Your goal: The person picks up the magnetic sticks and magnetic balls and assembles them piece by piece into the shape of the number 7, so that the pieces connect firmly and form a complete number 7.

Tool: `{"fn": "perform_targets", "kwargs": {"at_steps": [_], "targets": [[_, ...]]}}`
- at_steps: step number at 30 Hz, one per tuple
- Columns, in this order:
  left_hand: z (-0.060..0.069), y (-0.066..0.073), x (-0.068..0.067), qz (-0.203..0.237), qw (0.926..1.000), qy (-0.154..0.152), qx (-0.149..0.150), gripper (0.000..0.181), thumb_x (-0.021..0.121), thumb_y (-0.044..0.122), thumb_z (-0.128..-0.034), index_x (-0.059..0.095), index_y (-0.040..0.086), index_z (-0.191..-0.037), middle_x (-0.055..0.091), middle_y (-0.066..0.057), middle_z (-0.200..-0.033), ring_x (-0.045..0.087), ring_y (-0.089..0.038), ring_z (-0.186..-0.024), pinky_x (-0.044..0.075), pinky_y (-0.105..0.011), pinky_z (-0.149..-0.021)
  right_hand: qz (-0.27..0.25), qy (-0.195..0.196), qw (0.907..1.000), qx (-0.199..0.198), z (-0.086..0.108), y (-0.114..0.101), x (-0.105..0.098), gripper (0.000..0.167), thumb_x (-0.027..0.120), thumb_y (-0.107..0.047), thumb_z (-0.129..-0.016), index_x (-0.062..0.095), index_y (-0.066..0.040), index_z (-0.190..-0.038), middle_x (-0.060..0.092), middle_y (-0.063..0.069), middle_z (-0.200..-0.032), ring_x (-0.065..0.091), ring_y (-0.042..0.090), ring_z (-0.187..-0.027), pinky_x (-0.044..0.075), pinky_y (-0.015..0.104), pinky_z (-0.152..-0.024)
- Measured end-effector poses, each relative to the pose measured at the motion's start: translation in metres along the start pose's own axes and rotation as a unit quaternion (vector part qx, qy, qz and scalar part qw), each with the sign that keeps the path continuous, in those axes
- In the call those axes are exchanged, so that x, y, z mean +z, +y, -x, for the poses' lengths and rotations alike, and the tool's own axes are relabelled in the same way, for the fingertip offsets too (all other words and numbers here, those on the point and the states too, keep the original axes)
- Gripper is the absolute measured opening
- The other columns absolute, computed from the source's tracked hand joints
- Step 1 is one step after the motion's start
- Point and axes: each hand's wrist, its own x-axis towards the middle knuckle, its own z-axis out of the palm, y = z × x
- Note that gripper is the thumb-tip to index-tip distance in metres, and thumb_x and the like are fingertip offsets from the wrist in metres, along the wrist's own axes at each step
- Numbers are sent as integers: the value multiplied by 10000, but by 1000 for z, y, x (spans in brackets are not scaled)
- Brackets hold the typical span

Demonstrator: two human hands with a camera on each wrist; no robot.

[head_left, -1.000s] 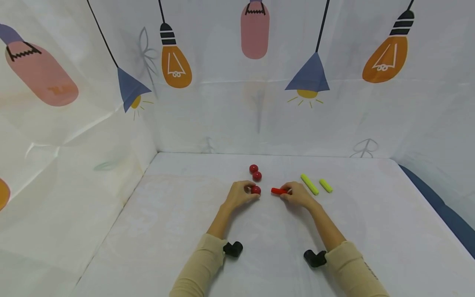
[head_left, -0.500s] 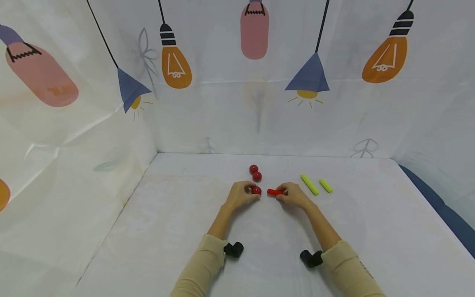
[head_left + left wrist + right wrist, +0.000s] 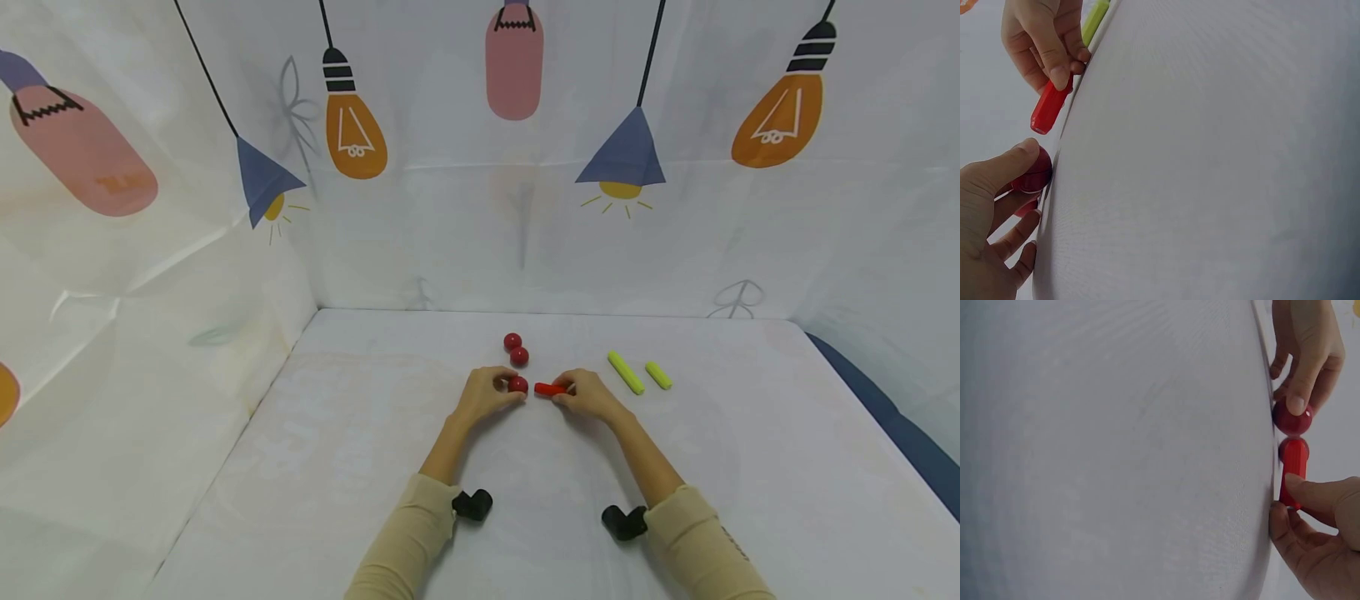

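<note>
My left hand [image 3: 483, 394] pinches a dark red ball [image 3: 518, 384] between thumb and fingers, down on the white table. Just right of it, my right hand [image 3: 592, 396] holds a short bright red stick [image 3: 549, 389] by its right end, the free end pointing at the ball. A small gap parts stick and ball in the head view. The left wrist view also shows the stick [image 3: 1049, 109] above the ball [image 3: 1036, 173], apart from it. In the right wrist view my thumb presses on the stick [image 3: 1294, 464].
Two more red balls [image 3: 513, 341] [image 3: 519, 357] lie together behind my left hand. A longer yellow-green stick [image 3: 626, 372] and a shorter one [image 3: 658, 375] lie right of my right hand. A white sheet with printed lamps [image 3: 626, 150] stands behind the table [image 3: 360, 433].
My right hand has moved left with the red stick, bringing its free end closer to the ball. My left hand has stayed almost still on the ball.
</note>
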Motion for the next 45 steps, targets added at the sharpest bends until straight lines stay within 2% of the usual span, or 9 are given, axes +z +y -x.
{"fn": "perform_targets", "kwargs": {"at_steps": [3,14,31,37,45], "targets": [[0,0,0,36,10000,27,-1,370,763,214,-784,683,40,-1100,688,-75,-1059,591,-184,-885,480,-276,-780,0,-2,10000,67,0,-2,1,243,633,-75,-871,633,48,-1081,640,145,-1017,593,277,-952,491,428,-852],[1,-3,1,89,9998,143,-48,365,770,236,-778,697,54,-1086,693,-73,-1063,601,-187,-907,483,-296,-797,103,51,9998,-167,-2,-4,3,217,639,-68,-865,641,52,-1045,647,139,-968,593,247,-877,499,411,-809],[1,-3,1,108,9997,178,-98,372,775,242,-771,698,51,-1080,692,-81,-1057,604,-198,-916,488,-306,-801,69,36,9999,-100,-4,-9,6,211,644,-75,-862,643,39,-1040,640,130,-967,591,247,-884,494,422,-830],[3,-1,0,212,9994,141,-235,372,771,232,-777,694,59,-1097,689,-79,-1072,606,-200,-938,488,-318,-824,-9,-28,10000,77,-4,-9,6,226,647,-84,-865,644,25,-1063,642,119,-984,581,232,-889,491,415,-846],[3,-2,2,432,9986,197,-214,370,772,209,-778,690,50,-1101,686,-91,-1080,605,-220,-950,491,-328,-832,-16,-24,10000,29,-4,-7,6,231,649,-87,-864,645,27,-1065,641,122,-977,584,231,-877,496,404,-823]]}}
